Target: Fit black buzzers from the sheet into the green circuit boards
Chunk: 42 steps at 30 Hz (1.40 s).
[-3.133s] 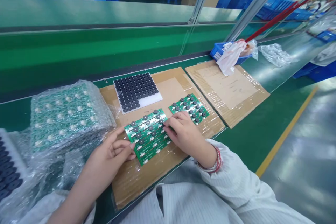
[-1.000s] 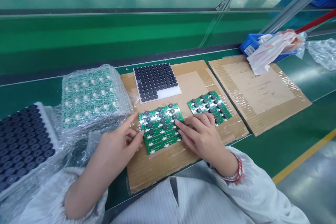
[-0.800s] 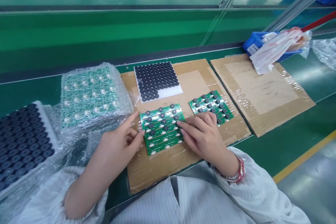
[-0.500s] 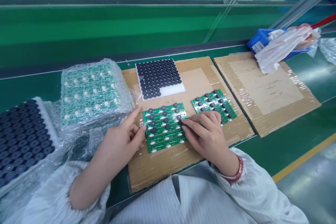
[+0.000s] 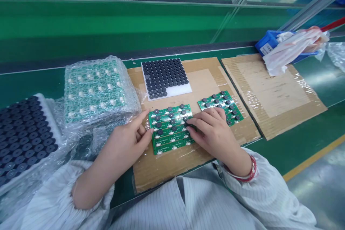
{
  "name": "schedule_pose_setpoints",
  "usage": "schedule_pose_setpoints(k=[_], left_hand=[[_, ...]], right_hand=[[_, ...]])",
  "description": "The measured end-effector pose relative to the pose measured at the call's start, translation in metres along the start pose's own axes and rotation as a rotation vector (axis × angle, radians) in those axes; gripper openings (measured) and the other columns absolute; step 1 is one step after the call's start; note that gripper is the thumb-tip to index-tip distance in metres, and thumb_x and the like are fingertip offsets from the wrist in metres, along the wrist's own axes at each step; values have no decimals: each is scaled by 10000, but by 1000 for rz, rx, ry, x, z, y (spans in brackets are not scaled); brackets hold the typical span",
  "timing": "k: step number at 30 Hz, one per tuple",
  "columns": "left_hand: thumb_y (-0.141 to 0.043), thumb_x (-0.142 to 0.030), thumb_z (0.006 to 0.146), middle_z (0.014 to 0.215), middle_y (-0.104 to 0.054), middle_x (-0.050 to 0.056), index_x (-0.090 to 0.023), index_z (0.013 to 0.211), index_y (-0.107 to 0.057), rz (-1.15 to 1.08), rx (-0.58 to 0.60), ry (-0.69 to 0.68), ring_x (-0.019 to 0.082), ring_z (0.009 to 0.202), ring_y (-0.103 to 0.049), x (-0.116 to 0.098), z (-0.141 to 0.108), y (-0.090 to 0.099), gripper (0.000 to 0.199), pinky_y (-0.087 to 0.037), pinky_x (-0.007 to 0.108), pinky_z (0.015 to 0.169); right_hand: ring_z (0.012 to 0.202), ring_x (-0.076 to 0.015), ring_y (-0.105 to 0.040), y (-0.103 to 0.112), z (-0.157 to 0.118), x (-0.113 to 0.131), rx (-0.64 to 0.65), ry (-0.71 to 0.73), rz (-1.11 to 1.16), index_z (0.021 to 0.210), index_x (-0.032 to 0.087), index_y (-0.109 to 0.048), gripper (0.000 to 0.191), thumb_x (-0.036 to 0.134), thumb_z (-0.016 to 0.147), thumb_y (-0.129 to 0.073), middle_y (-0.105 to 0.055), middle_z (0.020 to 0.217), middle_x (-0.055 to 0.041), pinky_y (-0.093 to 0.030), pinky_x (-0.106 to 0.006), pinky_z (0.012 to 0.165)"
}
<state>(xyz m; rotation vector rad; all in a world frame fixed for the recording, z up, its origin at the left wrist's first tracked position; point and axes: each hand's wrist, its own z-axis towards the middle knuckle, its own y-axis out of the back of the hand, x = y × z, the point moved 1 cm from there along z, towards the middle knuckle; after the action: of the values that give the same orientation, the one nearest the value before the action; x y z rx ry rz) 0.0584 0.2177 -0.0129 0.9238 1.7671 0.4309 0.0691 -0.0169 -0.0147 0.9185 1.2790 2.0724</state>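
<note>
A green circuit board panel [image 5: 169, 133] lies on a cardboard pad [image 5: 202, 82], with black discs on its upper rows. My left hand [image 5: 126, 143] touches the panel's left edge, fingers apart and holding nothing. My right hand [image 5: 212, 131] rests on the panel's right end, fingers together; anything under them is hidden. A smaller green panel [image 5: 221, 106] with black discs lies just beyond that hand. Further back, a white sheet of black discs [image 5: 164, 77] sits on the same pad.
A bubble-wrapped stack of green boards [image 5: 98, 90] and a second sheet of black discs [image 5: 24, 140] lie to my left. On the right are another cardboard pad [image 5: 272, 93], a blue crate [image 5: 269, 43] and a white plastic bag [image 5: 293, 50].
The whole scene has shifted slightly as my head moved. My right hand's fingers have slid a little further over the panel's right end. My left hand stays at the left edge.
</note>
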Motion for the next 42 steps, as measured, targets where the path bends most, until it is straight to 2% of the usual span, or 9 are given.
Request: schedule_pose_setpoints(k=[3,6,10,26,37,42], left_hand=[[-470,-454,814,627,-604,-54,-252,1408,-279,-45,56,-3,155,536,-601,-1,-1,2,656,-427,260,508],[-590,-467,732,662,-617,-49,-222,1429,-221,-98,114,-3,153,566,-606,-1,1,4,826,-445,249,523],[-681,-476,651,681,-623,-50,-209,1437,-194,-92,115,-4,151,588,-608,2,3,3,962,-461,251,561],[-678,-495,653,666,-588,-58,-235,1400,-294,-25,98,-31,143,561,-587,0,3,2,879,-428,245,541],[-658,-551,644,684,-585,-46,-238,1358,-333,60,71,-30,162,573,-598,-2,1,0,846,-427,268,543],[-661,-564,635,684,-573,-57,-257,1341,-350,59,60,-16,153,573,-599,-1,0,-2,831,-431,266,560]], right_hand=[[847,-221,-503,1,2,-2,45,5,6,892,163,-623,60,204,896,-579,-611,879,-48,-338,-413,825],[825,-216,-502,0,4,-3,47,31,19,870,156,-619,77,197,899,-560,-610,850,-49,-337,-411,827],[802,-212,-501,-1,5,-4,9,51,40,842,155,-601,77,173,881,-537,-607,810,-48,-345,-408,821],[819,-214,-508,-7,3,-11,-10,85,109,836,156,-563,52,133,832,-516,-581,794,-51,-382,-402,810],[827,-224,-514,5,2,-5,48,52,-4,838,168,-608,80,170,875,-537,-616,836,-54,-369,-432,849],[842,-224,-511,6,0,-6,50,55,3,905,168,-613,74,204,903,-549,-623,879,-52,-364,-426,845]])
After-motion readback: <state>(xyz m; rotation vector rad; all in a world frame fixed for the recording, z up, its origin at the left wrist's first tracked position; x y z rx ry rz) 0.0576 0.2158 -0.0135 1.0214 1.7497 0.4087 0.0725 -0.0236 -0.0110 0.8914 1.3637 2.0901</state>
